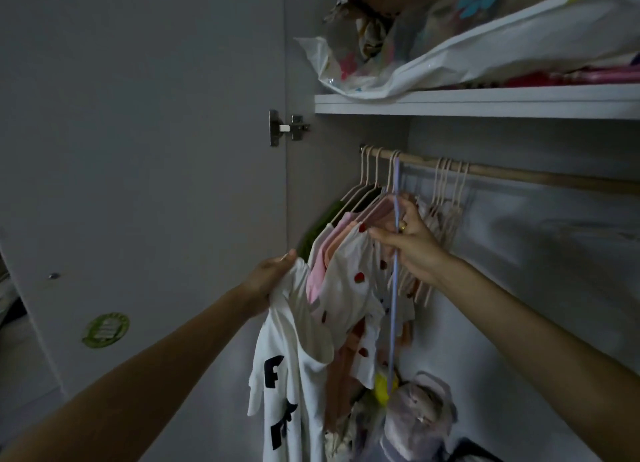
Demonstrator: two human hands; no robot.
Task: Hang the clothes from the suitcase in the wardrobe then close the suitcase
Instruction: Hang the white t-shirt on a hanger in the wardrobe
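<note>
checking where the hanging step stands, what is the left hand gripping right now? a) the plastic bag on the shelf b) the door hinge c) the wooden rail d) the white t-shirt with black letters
d: the left hand grips the shoulder of the white t-shirt, below the rail and apart from the shelf and the hinge.

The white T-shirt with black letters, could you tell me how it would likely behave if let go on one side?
The white T-shirt looks floppy: it folds and sags below the left hand. It seems light, since one edge grip holds it. It would probably droop, not keep shape.
</note>
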